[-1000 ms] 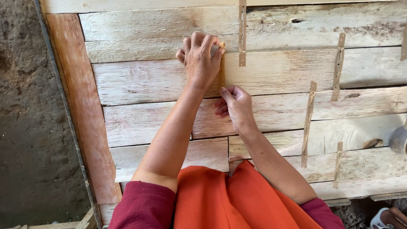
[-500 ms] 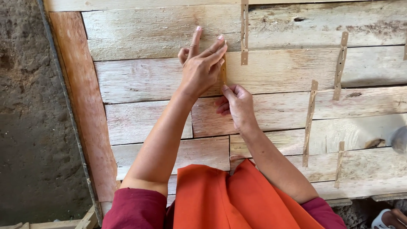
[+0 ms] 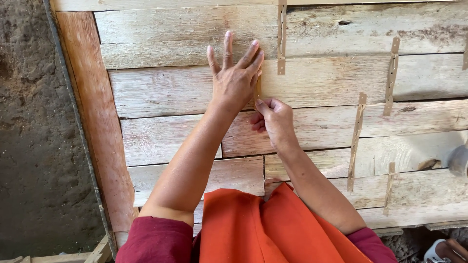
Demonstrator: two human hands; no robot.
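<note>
From the head view, the left hand (image 3: 235, 78) is seen laid flat with fingers spread on a pale wooden board (image 3: 170, 87) of a panel of thin veneer sheets. A narrow tape strip (image 3: 257, 87) is glimpsed just beside its fingers, mostly hidden. The right hand (image 3: 274, 119) is curled, its fingertips pinched at the lower end of that strip; whether it is truly gripped cannot be told. Similar strips (image 3: 281, 39) are stuck across the seams to the right. A reddish plank (image 3: 95, 122) edges the panel on the left, beside bare earth floor (image 3: 34, 146). An orange garment (image 3: 273, 229) is seen below
</note>
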